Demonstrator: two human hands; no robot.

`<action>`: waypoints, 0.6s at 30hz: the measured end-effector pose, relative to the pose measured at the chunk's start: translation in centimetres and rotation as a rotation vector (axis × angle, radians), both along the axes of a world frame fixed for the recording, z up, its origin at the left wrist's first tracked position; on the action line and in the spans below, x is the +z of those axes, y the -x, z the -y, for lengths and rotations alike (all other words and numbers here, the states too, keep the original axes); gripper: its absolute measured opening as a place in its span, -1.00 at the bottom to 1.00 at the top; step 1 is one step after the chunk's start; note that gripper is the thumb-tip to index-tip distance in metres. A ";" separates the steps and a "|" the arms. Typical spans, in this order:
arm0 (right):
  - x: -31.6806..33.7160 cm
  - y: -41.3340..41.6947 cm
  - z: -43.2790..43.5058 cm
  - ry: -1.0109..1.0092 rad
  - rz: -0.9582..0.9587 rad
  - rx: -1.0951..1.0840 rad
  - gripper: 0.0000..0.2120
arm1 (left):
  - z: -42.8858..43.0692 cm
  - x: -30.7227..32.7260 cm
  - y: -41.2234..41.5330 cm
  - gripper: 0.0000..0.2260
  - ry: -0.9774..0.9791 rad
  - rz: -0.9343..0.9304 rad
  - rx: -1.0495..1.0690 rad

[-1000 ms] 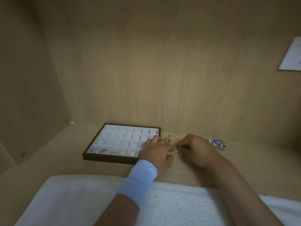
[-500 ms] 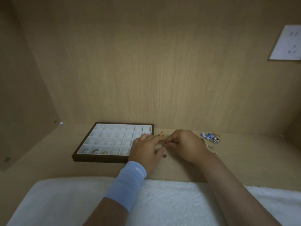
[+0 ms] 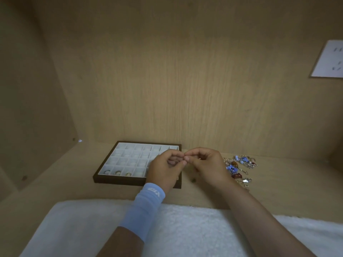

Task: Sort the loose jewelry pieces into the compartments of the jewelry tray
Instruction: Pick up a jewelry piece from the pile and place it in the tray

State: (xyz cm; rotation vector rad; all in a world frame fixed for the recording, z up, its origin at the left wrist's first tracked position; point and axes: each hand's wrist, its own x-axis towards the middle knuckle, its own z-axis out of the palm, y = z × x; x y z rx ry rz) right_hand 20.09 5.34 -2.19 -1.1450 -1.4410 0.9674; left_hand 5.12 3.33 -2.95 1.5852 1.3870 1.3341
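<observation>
my left hand [image 3: 164, 170] and right hand [image 3: 208, 164], grips narrow at lower centre, pinch a tiny piece i can't make out; fumbled between them, it could drop beside the jewelry tray [image 3: 118, 181].

head camera looks forward and down, close.

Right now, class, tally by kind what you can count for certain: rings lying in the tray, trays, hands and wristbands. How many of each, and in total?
rings: 3
tray: 1
hands, left hand and right hand: 2
wristband: 1
Total: 7
</observation>
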 end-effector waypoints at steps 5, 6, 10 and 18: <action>0.6 1.4 0.8 0.062 -0.110 -0.030 -0.93 | 0.3 1.4 1.4 -0.91 0.017 0.025 0.013; 0.7 1.8 1.0 0.084 -0.114 -0.025 -0.96 | 0.5 1.6 2.0 -0.93 0.006 0.011 0.013; 1.1 3.4 1.8 0.127 -0.123 0.042 -0.95 | 1.0 1.7 4.2 -0.93 -0.013 -0.047 -0.003; 1.4 8.7 0.6 0.063 0.129 0.093 -0.97 | 0.7 1.4 11.6 -0.81 -0.090 -0.486 0.128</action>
